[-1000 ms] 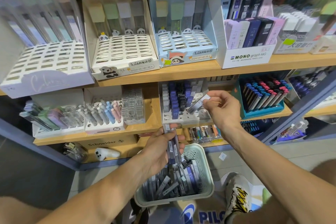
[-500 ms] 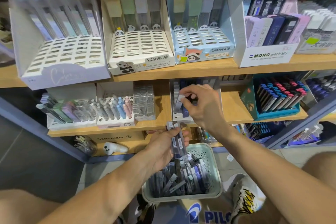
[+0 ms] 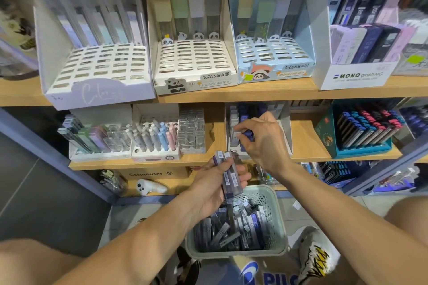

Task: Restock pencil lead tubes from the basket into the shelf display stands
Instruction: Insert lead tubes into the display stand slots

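My left hand point(image 3: 215, 183) grips a small bundle of lead tubes point(image 3: 229, 176), fingers curled round them, tubes upright w/ tops poking above my fingers, held just over the far rim of the basket point(image 3: 281, 227). Basket sits on the floor below the shelves, pale green, perforated walls, more lead tubes heaped loose inside. My right hand point(image 3: 264, 143) is up at the white display stand point(image 3: 287, 127) on the middle shelf point(image 3: 305, 146), thumb & fingers pinching one pale tube point(image 3: 234, 136) at the stand's left side, among dark blue and grey tubes already standing there. Can't tell if the tube is seated in a slot. Stand's right wall is just beside my knuckles; bare wood shelf runs right of it up to the teal stand point(image 3: 324, 136). Left of my stand there's a gap of bare shelf, then a clear stack of cases point(image 3: 192, 129). Upper shelf edge hangs close above my right hand. On top shelf, the panda stands point(image 3: 196, 62) have mostly vacant slots. My shoe point(image 3: 315, 259) sits just right of the basket
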The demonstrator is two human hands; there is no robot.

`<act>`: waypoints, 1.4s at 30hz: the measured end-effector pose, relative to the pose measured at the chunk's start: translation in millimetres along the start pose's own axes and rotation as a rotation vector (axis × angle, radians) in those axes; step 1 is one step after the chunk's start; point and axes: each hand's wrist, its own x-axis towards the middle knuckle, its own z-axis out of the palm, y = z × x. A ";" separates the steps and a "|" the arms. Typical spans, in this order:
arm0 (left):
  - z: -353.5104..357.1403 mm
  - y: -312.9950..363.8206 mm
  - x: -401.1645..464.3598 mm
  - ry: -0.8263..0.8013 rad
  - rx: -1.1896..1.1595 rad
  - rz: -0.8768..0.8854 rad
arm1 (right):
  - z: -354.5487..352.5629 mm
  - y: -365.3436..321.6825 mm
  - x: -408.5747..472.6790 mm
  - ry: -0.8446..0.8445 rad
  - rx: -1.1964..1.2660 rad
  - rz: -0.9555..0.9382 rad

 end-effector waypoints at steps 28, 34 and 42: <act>-13.6 -0.8 -3.7 -0.160 -0.036 0.025 | -42.7 -10.0 -17.0 -0.278 0.780 0.539; -16.8 -3.0 0.4 -0.075 0.025 -0.014 | -44.7 -7.4 -13.1 -0.173 0.692 0.432; -16.5 -3.1 7.9 -0.047 -0.014 -0.007 | -39.8 -7.9 -9.0 -0.138 0.544 0.361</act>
